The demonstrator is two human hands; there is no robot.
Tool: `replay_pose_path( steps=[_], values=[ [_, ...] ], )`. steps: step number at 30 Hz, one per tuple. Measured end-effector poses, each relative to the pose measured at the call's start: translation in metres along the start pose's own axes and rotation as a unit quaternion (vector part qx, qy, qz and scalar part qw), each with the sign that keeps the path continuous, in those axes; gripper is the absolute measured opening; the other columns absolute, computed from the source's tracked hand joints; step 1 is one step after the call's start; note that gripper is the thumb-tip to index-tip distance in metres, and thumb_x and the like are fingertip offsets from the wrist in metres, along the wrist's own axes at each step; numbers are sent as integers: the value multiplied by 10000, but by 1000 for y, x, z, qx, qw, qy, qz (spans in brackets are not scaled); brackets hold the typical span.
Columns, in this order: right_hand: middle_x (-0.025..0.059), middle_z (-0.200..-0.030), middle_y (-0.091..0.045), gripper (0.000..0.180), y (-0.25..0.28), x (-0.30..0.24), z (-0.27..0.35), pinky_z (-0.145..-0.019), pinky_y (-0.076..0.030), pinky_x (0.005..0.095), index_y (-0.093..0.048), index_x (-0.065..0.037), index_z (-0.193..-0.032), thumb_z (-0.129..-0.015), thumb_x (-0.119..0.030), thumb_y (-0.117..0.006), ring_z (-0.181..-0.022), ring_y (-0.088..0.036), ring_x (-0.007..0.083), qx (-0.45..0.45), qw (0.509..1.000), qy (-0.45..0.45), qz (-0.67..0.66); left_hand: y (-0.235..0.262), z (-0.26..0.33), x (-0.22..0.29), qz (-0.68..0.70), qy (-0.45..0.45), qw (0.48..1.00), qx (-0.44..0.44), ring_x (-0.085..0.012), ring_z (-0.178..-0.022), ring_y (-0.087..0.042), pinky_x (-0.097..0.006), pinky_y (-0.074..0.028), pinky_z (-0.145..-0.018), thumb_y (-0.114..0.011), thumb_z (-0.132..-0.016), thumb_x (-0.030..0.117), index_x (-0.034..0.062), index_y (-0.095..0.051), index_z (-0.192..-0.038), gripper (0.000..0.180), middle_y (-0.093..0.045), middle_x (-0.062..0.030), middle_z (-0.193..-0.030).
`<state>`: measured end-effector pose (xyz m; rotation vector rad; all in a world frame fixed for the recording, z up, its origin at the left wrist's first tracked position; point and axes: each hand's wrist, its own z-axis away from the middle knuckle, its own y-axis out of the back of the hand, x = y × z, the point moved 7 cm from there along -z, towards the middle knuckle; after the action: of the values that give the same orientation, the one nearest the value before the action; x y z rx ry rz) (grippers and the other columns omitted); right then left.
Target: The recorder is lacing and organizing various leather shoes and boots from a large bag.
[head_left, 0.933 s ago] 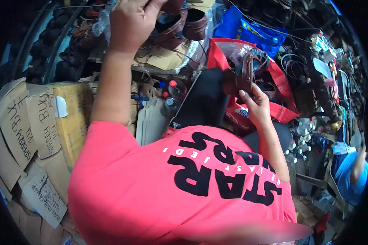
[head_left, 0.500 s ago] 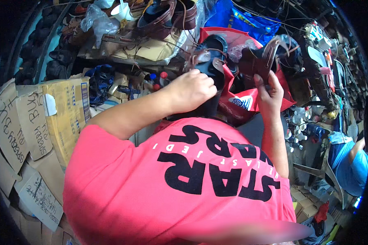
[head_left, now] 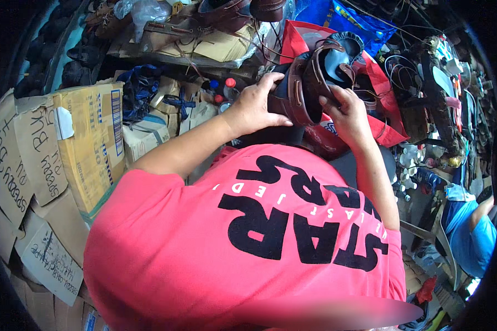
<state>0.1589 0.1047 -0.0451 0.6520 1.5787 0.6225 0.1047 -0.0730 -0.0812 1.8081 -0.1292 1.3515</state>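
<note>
Two brown leather shoe uppers are close together in front of my chest. The nearer shoe upper [head_left: 297, 102] has a lace threaded along its collar, and my left hand [head_left: 254, 107] grips its left end, thumb below and fingers above. My right hand [head_left: 345, 113] has its fingers closed on the edge of the farther shoe upper [head_left: 316, 70], whose dark gathered end and pale inside face away from me. Where the two uppers overlap, I cannot tell whether they touch. Just behind them is a red bag [head_left: 384, 102], partly covered by the uppers and my right hand.
More brown shoe uppers [head_left: 223, 12] lie on a cluttered bench at the back. Bottles with red and blue caps [head_left: 230, 83] stand left of my hands. Cardboard boxes [head_left: 91, 143] fill the left side. A blue bag [head_left: 348, 25] lies behind; a person in blue [head_left: 472, 234] is at right.
The upper in my right hand has come down and left, beside the other one. My left hand has turned from a closed, back-up pose to a wide grip on the nearer upper.
</note>
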Motion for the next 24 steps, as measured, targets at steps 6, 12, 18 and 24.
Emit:
replay_pose_path(
  steps=[6,12,18,24],
  values=[
    [160,-833,-627,263,-3,10,11,-712,-458,376,-633,-40,-1051,-823,-171,-656,-796,-585,308,67,988,-46,-129,-5,3,-9,11,5,999,34,-288,-987,-627,-371,-488,-827,-879,-578,296,49,-380,-1292,906,-623,-216,-1032],
    [152,-755,-562,225,-22,-3,17,-673,-423,400,-618,-50,-979,-845,-231,-629,-757,-526,317,4,999,4,-46,-12,13,-18,-7,33,998,49,-276,-820,-654,-358,-503,-737,-881,-575,328,25,-446,-1004,682,-643,-166,-876],
    [156,-732,-548,514,-28,-2,22,-677,-410,412,-602,-46,-978,-698,-452,-745,-750,-494,324,-65,997,28,-31,19,-13,4,-74,-88,990,77,-257,-948,-545,-349,-436,-833,-715,-736,507,27,-533,-1034,593,-569,-144,-996],
    [92,-707,-532,399,-42,-25,24,-724,-416,405,-573,-45,-837,-653,-330,-783,-774,-496,300,-74,986,125,85,3,-104,-33,144,-9,987,-67,-111,-928,-531,-279,-414,-868,-403,-945,528,13,-645,-1025,575,-632,-90,-1017]
  ],
)
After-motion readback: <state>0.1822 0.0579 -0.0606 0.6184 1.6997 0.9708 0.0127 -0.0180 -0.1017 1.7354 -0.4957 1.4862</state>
